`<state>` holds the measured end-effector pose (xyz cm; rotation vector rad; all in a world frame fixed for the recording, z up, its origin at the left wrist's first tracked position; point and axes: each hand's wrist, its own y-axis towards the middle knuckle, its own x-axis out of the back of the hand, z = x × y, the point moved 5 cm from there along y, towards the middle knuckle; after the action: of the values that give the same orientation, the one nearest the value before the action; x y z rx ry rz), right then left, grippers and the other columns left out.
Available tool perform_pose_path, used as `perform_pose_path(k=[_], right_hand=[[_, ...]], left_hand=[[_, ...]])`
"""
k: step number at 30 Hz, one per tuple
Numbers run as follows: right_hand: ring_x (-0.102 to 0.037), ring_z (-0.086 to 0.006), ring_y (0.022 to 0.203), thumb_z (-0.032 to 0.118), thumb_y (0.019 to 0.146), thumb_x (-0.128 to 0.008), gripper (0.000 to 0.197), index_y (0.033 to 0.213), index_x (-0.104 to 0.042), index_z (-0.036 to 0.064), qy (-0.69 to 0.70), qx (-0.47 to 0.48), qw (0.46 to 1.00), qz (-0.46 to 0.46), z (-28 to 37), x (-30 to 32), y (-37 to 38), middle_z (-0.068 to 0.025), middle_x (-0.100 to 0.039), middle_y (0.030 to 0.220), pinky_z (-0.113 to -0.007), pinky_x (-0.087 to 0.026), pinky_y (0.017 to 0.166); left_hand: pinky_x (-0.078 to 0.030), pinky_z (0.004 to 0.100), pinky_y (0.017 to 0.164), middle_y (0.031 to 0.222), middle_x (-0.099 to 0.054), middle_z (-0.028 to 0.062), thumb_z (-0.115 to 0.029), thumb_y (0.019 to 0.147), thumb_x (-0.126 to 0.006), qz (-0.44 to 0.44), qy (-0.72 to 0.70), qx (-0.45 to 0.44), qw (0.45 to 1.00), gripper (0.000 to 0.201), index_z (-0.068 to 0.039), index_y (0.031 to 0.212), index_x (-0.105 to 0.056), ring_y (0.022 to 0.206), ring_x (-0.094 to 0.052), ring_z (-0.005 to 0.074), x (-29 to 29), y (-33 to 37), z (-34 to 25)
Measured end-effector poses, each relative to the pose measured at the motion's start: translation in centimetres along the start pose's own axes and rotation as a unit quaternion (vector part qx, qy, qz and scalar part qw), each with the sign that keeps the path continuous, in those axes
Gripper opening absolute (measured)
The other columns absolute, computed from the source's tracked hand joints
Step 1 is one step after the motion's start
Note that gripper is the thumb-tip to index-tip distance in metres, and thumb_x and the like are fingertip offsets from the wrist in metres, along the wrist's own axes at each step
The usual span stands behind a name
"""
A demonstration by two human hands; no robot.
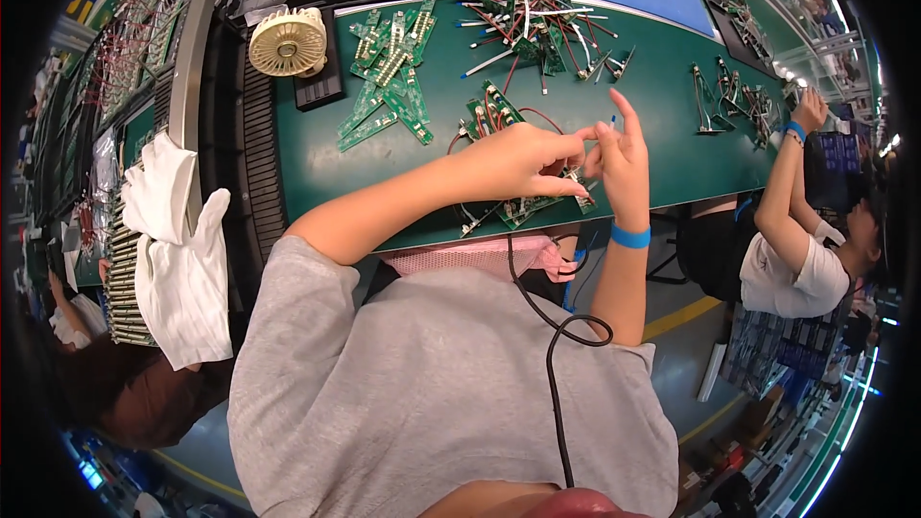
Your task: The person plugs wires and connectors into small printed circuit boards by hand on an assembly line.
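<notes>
My left hand (537,161) reaches in from the left over a small pile of green circuit boards (494,107) with wires near the table's front edge. Its fingers are bent toward my right hand (622,158), with the thumb apart and lower. My right hand is upright, one finger raised and the others curled in where the two hands meet. A small blue tip shows beside its fingers; what is pinched there is too small to make out. Under the hands, part of the boards and a red wire are hidden. A blue band (630,236) circles my right wrist.
Bare green boards (393,62) and a heap of wired boards (528,24) lie farther back. A cream fan (289,42) stands left, near black trays (254,125) and white gloves (182,259). A black cable (552,364) hangs before me. Another person (801,230) works at right.
</notes>
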<state>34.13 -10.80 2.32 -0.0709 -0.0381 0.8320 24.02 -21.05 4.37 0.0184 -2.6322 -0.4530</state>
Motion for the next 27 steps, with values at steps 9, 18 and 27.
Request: perform_pose_path(k=[9, 18, 27], right_hand=[[-0.045, -0.0085, 0.065, 0.008, 0.089, -0.043, 0.03, 0.118, -0.047, -0.0004, -0.259, 0.206, 0.937, -0.116, -2.1, 2.0, -0.2, -0.0024, -0.047, 0.076, -0.019, -0.039, 0.061], [-0.044, -0.0045, 0.055, 0.01, 0.087, -0.051, 0.011, 0.091, -0.052, 0.0, -0.013, 0.032, 0.997, -0.075, 3.0, 1.5, -2.6, -0.0028, -0.056, 0.067, -0.017, -0.034, 0.049], [-0.046, -0.0089, 0.079, 0.003, 0.081, -0.053, 0.008, 0.079, -0.055, -0.0045, -0.077, 0.075, 0.993, 0.04, 4.9, -2.5, -3.5, -0.0064, -0.049, 0.1, -0.022, -0.039, 0.071]], left_hand=[[-0.042, 0.0252, 0.048, 0.062, -0.051, 0.0043, -0.026, 0.074, -0.07, -0.057, 0.022, 0.007, 0.998, 0.03, -0.004, 0.082, -0.052, 0.052, -0.05, 0.0115, 0.2, -0.3, -0.4], [-0.046, 0.0211, 0.051, 0.073, -0.057, 0.0042, -0.016, 0.085, -0.057, -0.117, -0.249, 0.129, 0.953, 0.017, -0.002, 0.089, -0.05, 0.058, -0.06, 0.0114, 1.1, -0.3, 0.0], [-0.044, 0.0222, 0.045, 0.075, -0.057, 0.0098, -0.023, 0.09, -0.047, -0.145, -0.441, 0.128, 0.877, 0.021, -0.003, 0.085, -0.04, 0.058, -0.061, 0.0182, 1.7, -0.1, 1.0]])
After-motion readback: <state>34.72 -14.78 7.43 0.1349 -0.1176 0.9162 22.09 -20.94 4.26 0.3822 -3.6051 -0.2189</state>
